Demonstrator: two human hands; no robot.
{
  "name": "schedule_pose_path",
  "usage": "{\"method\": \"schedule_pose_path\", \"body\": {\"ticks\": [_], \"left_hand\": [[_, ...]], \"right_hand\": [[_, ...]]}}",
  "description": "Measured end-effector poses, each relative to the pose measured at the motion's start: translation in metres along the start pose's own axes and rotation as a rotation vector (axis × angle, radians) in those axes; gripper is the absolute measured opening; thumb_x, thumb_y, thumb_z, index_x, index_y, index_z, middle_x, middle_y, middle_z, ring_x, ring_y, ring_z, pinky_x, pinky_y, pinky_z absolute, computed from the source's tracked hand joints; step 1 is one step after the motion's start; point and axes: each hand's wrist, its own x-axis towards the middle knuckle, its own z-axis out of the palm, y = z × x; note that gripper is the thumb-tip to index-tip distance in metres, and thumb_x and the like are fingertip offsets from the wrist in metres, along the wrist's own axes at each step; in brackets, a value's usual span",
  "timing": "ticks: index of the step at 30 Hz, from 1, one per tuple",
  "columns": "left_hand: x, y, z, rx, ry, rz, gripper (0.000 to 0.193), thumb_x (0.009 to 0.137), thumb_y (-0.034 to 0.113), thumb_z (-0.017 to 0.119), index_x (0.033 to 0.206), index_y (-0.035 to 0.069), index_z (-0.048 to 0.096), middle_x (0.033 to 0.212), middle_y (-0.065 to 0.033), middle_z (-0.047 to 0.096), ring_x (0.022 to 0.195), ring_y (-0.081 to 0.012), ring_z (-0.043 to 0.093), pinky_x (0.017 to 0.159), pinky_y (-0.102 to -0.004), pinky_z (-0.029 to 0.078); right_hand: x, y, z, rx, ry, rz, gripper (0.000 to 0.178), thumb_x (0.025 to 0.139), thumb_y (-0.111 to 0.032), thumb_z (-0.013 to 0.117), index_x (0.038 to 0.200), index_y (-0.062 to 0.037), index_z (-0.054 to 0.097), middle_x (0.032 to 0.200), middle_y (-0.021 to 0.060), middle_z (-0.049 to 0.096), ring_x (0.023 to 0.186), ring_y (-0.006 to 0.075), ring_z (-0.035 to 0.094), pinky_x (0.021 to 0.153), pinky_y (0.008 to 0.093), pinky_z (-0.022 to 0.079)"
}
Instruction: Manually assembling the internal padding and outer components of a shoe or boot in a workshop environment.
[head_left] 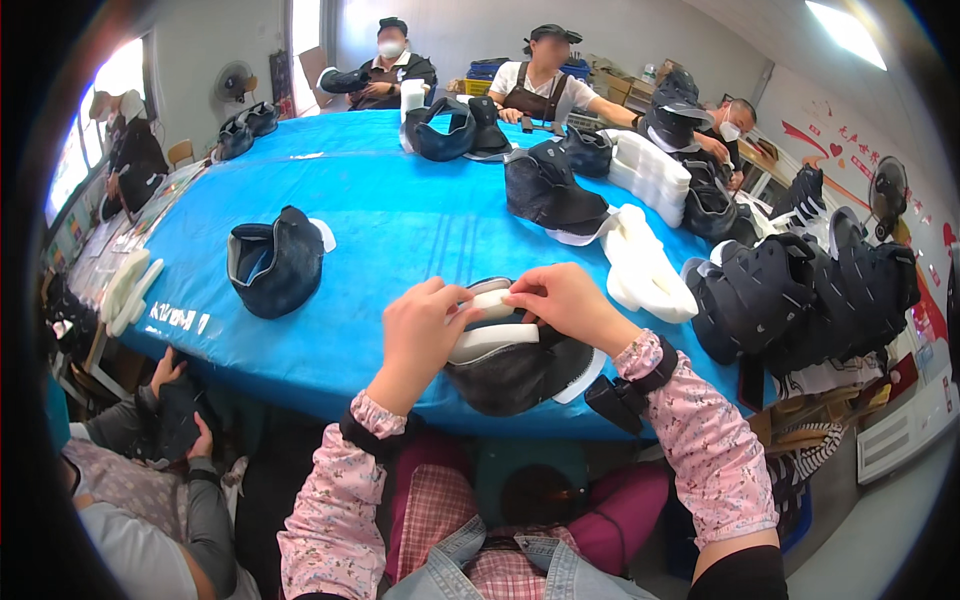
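Just in front of me on the table, a black cap (505,382) lies with its opening up and its white-edged brim to the right. My left hand (425,325) pinches one end of a short white strip (490,301) at the cap's far rim. The other end is between the fingertips of my right hand (562,305). A second white strip (493,344) lies along the near rim, touched by neither hand. Part of the cap's far side is hidden behind my hands. Both wrists wear black bands over pink flowered sleeves.
Another black cap (275,265) stands to the left on the blue table cover (370,230). White moulded pieces (645,270) lie at the right, beside piled black caps (770,300). A co-worker's hands (185,405) hold black material at lower left. Several people sit across the table.
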Motion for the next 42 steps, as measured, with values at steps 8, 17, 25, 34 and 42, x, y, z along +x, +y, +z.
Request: {"method": "schedule_pose_path", "body": {"ticks": [8, 17, 25, 34, 42], "left_hand": [[-0.007, -0.002, 0.002, 0.064, 0.142, -0.041, 0.013, 0.078, 0.022, 0.070, 0.082, 0.010, 0.067, 0.080, -0.0053, 0.063, 0.064, -0.0213, 0.062, 0.058, -0.0329, 0.047], [-0.005, -0.001, 0.005, 0.065, 0.124, -0.074, 0.014, 0.077, 0.022, 0.070, 0.081, 0.009, 0.067, 0.075, -0.0050, 0.063, 0.065, -0.0205, 0.062, 0.060, -0.0336, 0.047], [0.002, -0.001, -0.001, 0.180, 0.129, -0.013, 0.023, 0.072, 0.028, 0.074, 0.079, 0.008, 0.065, 0.076, -0.0061, 0.059, 0.079, -0.0253, 0.062, 0.063, -0.0369, 0.047], [0.032, -0.033, 0.002, 0.351, -0.237, 0.010, 0.023, 0.065, 0.026, 0.074, 0.078, 0.009, 0.064, 0.084, -0.0114, 0.065, 0.082, -0.0300, 0.060, 0.068, -0.0420, 0.047], [0.053, -0.024, -0.027, 0.218, -0.564, -0.234, 0.049, 0.067, 0.035, 0.078, 0.101, 0.005, 0.061, 0.096, -0.0144, 0.063, 0.094, -0.0312, 0.060, 0.081, -0.0407, 0.048]], "right_hand": [[0.011, 0.002, 0.008, -0.019, 0.011, -0.036, 0.017, 0.084, -0.014, 0.067, 0.088, 0.0024, 0.068, 0.068, 0.0071, 0.066, 0.056, 0.0119, 0.064, 0.052, 0.0236, 0.047], [0.016, 0.014, 0.019, -0.203, 0.214, -0.227, 0.021, 0.081, -0.024, 0.066, 0.086, -0.0034, 0.066, 0.074, 0.0124, 0.067, 0.068, 0.0282, 0.065, 0.062, 0.0367, 0.050], [0.029, 0.012, 0.022, -0.419, 0.202, -0.389, 0.018, 0.086, -0.025, 0.058, 0.088, -0.0073, 0.063, 0.074, 0.0130, 0.063, 0.071, 0.0329, 0.062, 0.066, 0.0411, 0.048], [0.027, 0.015, 0.021, -0.405, 0.187, -0.319, 0.016, 0.083, -0.026, 0.063, 0.083, -0.0102, 0.066, 0.076, 0.0114, 0.064, 0.072, 0.0321, 0.061, 0.063, 0.0396, 0.047], [0.027, -0.006, -0.002, 0.332, -0.014, -0.139, 0.033, 0.084, -0.021, 0.064, 0.105, 0.0018, 0.054, 0.084, 0.0136, 0.062, 0.065, 0.0245, 0.061, 0.065, 0.0373, 0.050]]}}
